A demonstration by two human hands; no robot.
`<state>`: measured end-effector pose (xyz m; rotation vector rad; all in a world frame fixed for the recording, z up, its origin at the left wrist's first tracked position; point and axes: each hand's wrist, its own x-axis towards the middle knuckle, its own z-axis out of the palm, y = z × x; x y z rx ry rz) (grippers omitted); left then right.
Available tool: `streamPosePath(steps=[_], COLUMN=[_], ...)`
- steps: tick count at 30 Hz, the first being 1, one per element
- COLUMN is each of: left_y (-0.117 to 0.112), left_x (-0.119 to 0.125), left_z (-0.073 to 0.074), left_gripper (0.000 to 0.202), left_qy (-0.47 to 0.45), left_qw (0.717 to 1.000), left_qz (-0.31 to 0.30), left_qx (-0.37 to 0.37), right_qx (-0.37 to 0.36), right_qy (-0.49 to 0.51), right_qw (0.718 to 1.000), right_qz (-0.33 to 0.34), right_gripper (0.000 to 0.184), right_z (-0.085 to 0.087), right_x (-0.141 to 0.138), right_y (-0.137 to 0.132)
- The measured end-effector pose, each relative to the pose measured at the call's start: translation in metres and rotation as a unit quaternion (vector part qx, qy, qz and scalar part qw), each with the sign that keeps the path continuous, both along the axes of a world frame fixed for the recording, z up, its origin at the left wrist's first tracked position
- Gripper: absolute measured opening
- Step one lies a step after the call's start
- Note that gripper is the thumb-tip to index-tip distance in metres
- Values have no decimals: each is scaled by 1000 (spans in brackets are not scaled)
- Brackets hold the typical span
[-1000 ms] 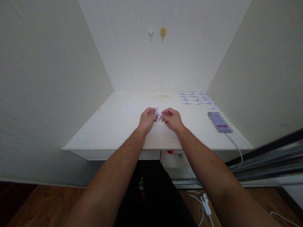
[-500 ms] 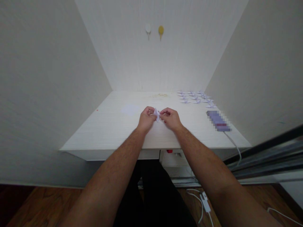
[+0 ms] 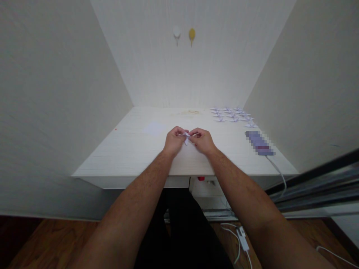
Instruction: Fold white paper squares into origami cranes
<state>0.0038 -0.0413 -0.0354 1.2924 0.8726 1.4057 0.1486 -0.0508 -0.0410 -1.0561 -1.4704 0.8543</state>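
A small pale-lilac folded paper piece (image 3: pixel 186 137) is pinched between both hands just above the middle of the white desk (image 3: pixel 131 149). My left hand (image 3: pixel 174 140) grips its left side with curled fingers. My right hand (image 3: pixel 202 140) pinches its right side, fingertips nearly touching the left ones. Most of the paper is hidden by the fingers.
Several small lilac folded paper figures (image 3: pixel 231 114) lie in rows at the desk's back right. A blurred phone (image 3: pixel 259 142) with a white cable (image 3: pixel 277 172) lies on the right. A pale paper sheet (image 3: pixel 153 128) lies back left. Two hooks (image 3: pixel 184 33) hang on the wall.
The hands have closed in slightly on the paper, and the piece now sits lower between the fingertips, flattened sideways. The view has barely shifted.
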Motion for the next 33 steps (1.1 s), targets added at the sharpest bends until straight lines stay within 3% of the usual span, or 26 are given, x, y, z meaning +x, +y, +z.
streamPosePath(steps=[8,15,33], left_y=[5,2,-1], left_x=[-1,0,0], left_z=[-6,-3,-1], left_gripper=[19,37,27], left_qy=[6,1,31], left_qw=[1000,999,999], left_qz=[1,-22,1], left_qx=[2,-32,-45], right_qx=[31,21,-48], right_qy=[-59,-14,49], right_qw=[997,999,997], right_qz=[-36,-34,24], right_gripper=[19,18,19], right_z=[-2,-2,7], right_x=[1,2,4], right_y=[4,7,0])
